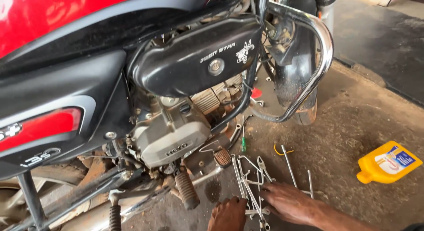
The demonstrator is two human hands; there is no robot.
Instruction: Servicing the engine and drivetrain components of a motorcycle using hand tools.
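A red and black motorcycle (88,81) stands over a concrete floor, its silver engine case (170,140) facing me. Below it a heap of metal spanners and pliers (251,178) lies on the floor. My right hand (289,202) rests flat on the right side of that heap, fingers spread over the tools. My left hand (228,213) is at the heap's near left edge, knuckles up and fingers curled; whether it grips a tool is hidden. The black footpeg (187,189) sticks out just left of it.
A yellow oil bottle (388,162) lies on its side at the right. A green-handled screwdriver (243,142) and a T-handle wrench (289,164) lie near the tools. The chrome crash guard (316,63) and front wheel (300,81) rise behind.
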